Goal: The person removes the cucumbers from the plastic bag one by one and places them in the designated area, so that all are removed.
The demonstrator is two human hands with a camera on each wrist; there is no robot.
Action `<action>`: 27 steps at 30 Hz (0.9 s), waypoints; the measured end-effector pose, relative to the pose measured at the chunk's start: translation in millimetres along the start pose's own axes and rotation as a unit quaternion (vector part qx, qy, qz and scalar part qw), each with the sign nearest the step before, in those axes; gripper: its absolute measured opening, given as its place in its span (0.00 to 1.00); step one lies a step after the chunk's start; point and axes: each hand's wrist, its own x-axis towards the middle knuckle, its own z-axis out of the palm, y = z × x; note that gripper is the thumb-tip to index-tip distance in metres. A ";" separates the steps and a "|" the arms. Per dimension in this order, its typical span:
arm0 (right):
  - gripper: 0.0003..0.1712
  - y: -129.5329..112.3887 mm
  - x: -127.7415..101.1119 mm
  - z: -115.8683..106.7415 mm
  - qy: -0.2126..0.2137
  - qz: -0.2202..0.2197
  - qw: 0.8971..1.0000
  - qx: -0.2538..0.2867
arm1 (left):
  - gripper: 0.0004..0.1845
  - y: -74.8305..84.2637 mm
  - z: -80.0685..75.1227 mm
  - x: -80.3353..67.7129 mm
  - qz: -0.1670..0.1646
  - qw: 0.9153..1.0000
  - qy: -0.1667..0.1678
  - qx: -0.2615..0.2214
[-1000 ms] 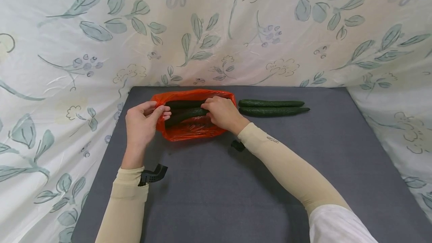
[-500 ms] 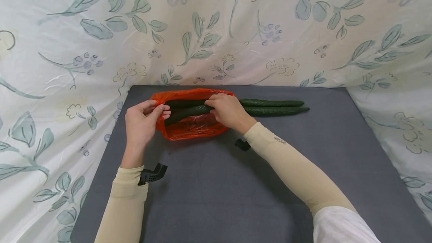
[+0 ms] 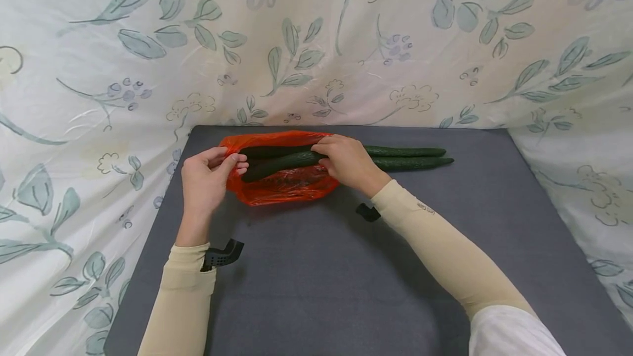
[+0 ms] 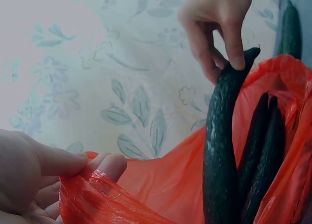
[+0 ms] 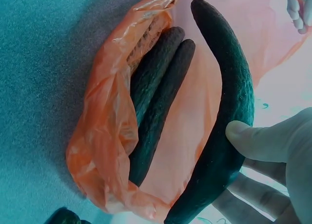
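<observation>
The right hand (image 3: 348,161) gripped a bumpy, curved cucumber (image 3: 282,162) inside the crinkled red bag (image 3: 284,185). The left hand (image 3: 207,180) pinched the bag's thin rim.

Surface: a dark grey table (image 3: 346,290) fills the lower middle of the frame, with flowered cloth around it.
Bag: an orange plastic bag (image 3: 284,188) lies on the table, upper left of centre.
Loose cucumbers: 2 cucumbers (image 3: 410,157) lie side by side on the table, just right of the bag.
</observation>
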 end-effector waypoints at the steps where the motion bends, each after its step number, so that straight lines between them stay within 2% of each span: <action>1: 0.21 0.4 -1.2 -1.2 0.002 0.000 1.000 0.001 | 0.20 0.0 -0.7 -0.2 0.000 1.000 0.000 0.000; 12: 0.20 6.9 -16.8 -12.0 0.032 -0.001 0.999 0.014 | 0.21 -1.3 -3.2 0.9 -0.006 1.000 -0.004 -0.001; 27: 0.21 22.5 -36.5 -26.5 0.068 0.003 0.997 0.024 | 0.19 -5.1 -4.7 1.8 0.004 1.000 0.000 -0.001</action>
